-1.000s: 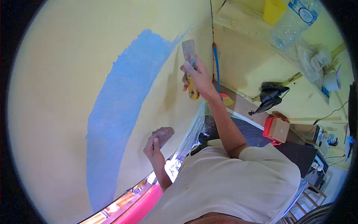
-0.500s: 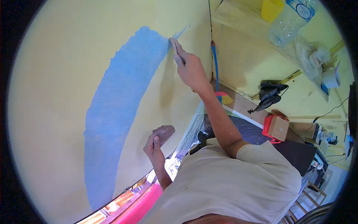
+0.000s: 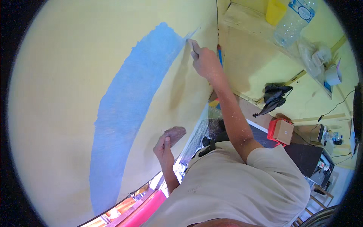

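A wide curved band of blue (image 3: 124,109) runs up the cream wall (image 3: 56,87), with thin blue streaks at its upper right end. Beside that end, my right hand (image 3: 208,63) is closed around a flat, dusty scraper (image 3: 194,46), its tip against or very close to the wall. Lower down, my left hand (image 3: 164,147) grips a flat brown piece (image 3: 175,134) with angled ends; its exact kind is unclear. That hand is in front of the wall, to the right of the blue band.
Up at the right, a shelf (image 3: 245,17) bears a yellow cup (image 3: 275,12), a clear plastic bottle (image 3: 295,24) and a white mug (image 3: 333,75). A black bag (image 3: 275,97) hangs below. Further down are a cardboard box (image 3: 283,131) and dark table (image 3: 304,158).
The view has shifted, so the wall and both hands appear further right. My right hand stays by the band's upper right edge; my left keeps its hold on the brown piece.
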The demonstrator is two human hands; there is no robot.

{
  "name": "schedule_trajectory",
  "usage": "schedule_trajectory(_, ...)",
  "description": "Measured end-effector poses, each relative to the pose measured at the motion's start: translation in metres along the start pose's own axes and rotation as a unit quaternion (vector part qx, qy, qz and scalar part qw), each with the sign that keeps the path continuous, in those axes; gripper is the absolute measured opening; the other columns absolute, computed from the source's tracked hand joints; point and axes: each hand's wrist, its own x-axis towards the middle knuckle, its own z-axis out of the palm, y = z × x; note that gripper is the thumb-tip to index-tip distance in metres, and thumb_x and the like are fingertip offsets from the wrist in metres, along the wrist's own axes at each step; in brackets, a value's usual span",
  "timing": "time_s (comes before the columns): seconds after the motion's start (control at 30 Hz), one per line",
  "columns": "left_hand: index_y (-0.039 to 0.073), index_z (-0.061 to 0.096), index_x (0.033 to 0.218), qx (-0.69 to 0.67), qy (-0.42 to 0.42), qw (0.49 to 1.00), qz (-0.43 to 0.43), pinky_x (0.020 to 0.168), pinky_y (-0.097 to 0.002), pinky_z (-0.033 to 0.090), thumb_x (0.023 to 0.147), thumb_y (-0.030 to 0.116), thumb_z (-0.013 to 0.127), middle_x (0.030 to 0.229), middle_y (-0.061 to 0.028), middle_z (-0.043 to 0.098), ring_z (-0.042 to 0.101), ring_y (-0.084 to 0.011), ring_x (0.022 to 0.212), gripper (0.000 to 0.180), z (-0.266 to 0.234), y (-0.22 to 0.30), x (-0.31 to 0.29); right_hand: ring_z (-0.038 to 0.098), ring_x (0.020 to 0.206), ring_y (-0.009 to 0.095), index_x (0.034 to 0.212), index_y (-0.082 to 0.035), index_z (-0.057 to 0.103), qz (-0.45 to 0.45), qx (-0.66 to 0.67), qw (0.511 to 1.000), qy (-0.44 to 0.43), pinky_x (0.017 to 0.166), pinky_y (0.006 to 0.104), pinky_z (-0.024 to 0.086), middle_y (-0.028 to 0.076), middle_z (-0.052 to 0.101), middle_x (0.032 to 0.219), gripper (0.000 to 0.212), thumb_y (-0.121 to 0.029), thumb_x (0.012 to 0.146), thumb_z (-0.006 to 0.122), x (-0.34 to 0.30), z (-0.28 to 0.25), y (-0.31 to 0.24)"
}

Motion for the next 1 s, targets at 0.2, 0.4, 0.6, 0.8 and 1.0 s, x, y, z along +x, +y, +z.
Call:
schedule_trajectory(0.2,-0.004,0.066,0.116,0.01,-0.038,0.999,0.008,0.091,-0.0276,0.046,0.1,0.012,0.055,0.103,-0.0078,0.07,0.061,-0.0121,0.097,0.026,-0.009,0.0,-0.002,0.063,0.082,0.047,0.142,-0.008,0.046,-0.032,0.005,0.998,0.055,0.076,0.0527,0.049,0.028,0.064,0.082,0.046,-0.014,0.096,0.05,0.006,0.012,0.002)
schedule_trajectory(0.4,-0.004,0.067,0.116,-0.021,-0.047,0.999,-0.013,0.092,-0.0272,0.046,0.099,0.012,0.056,0.104,-0.0065,0.07,0.061,-0.0118,0.098,0.025,-0.02,-0.016,-0.006,0.062,0.083,0.048,0.142,-0.007,0.046,-0.022,0.003,0.999,0.05,0.078,0.054,0.049,0.029,0.064,0.086,0.047,-0.012,0.095,0.048,0.011,0.011,0.001)
schedule_trajectory(0.6,-0.004,0.067,0.114,-0.02,-0.055,0.998,0.024,0.089,-0.0284,0.047,0.099,0.012,0.057,0.102,-0.0057,0.07,0.06,-0.0121,0.095,0.025,-0.018,-0.011,-0.011,0.062,0.083,0.048,0.142,-0.008,0.046,-0.045,0.023,0.997,0.055,0.075,0.0544,0.048,0.029,0.064,0.087,0.046,-0.014,0.096,0.047,0.01,0.009,-0.003)
schedule_trajectory(0.8,-0.004,0.067,0.114,-0.007,-0.05,0.999,0.008,0.087,-0.0265,0.046,0.098,0.014,0.059,0.099,-0.0041,0.07,0.058,-0.0102,0.092,0.025,-0.027,-0.027,-0.014,0.062,0.082,0.049,0.14,-0.007,0.048,-0.054,-0.004,0.998,0.031,0.075,0.0536,0.048,0.031,0.063,0.087,0.045,-0.016,0.096,0.046,0.008,0.008,-0.007)
schedule_trajectory(1.0,-0.004,0.067,0.109,-0.028,-0.059,0.997,0.028,0.085,-0.0274,0.046,0.099,0.015,0.058,0.095,-0.0034,0.067,0.057,-0.0107,0.09,0.023,-0.022,-0.018,-0.014,0.064,0.093,0.046,0.132,-0.003,0.054,0.005,0.02,1.0,0.007,0.083,0.052,0.051,0.029,0.066,0.098,0.049,-0.006,0.083,0.053,0.013,0.001,-0.003)
